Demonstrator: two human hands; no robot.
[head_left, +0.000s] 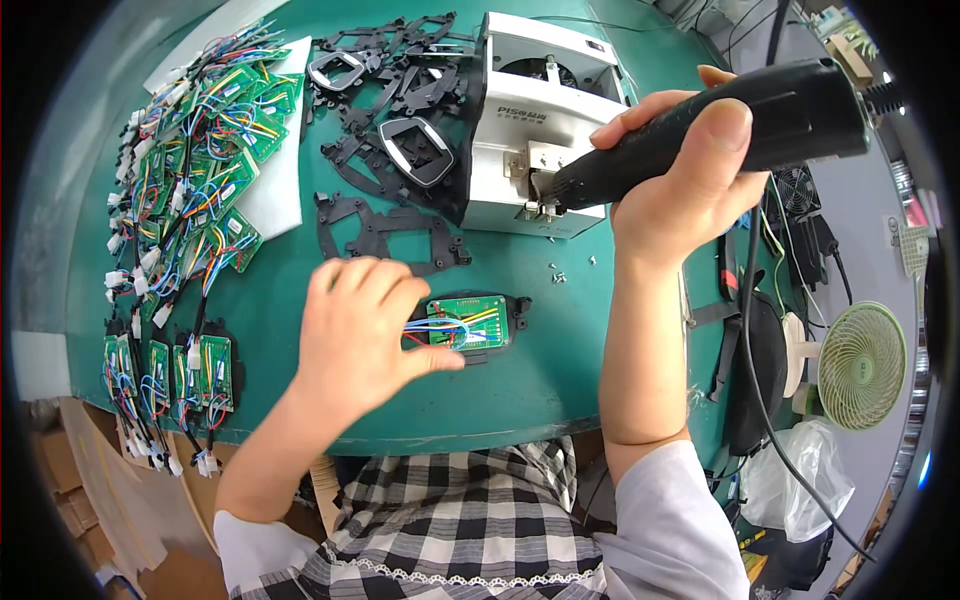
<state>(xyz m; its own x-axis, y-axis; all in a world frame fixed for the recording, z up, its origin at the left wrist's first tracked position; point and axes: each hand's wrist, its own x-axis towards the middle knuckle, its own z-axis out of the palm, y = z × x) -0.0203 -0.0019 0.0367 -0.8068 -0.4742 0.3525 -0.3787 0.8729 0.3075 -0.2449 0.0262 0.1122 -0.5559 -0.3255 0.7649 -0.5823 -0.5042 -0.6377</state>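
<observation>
A black electric screwdriver [720, 135] lies across my right hand [685, 190], whose fingers and thumb wrap round its body. Its front end points left and down, at the outlet of a white screw feeder [500, 190]. Over the left side of a green circuit board [478, 322] is my left hand [355, 325], its thumb stretched along the near edge and its fingers apart from the thumb. That board sits in a black plastic housing [520, 310], with blue, red and yellow wires running under my hand. Whether my left palm touches the housing is hidden.
Wired green circuit boards [215, 160] are piled at the left, partly on a white foam sheet [275, 200]. Black plastic frames [385, 235] lie beside the feeder. Small loose screws [558, 276] dot the green table [560, 390]. A cable [750, 300] hangs at right, near a green fan [862, 365].
</observation>
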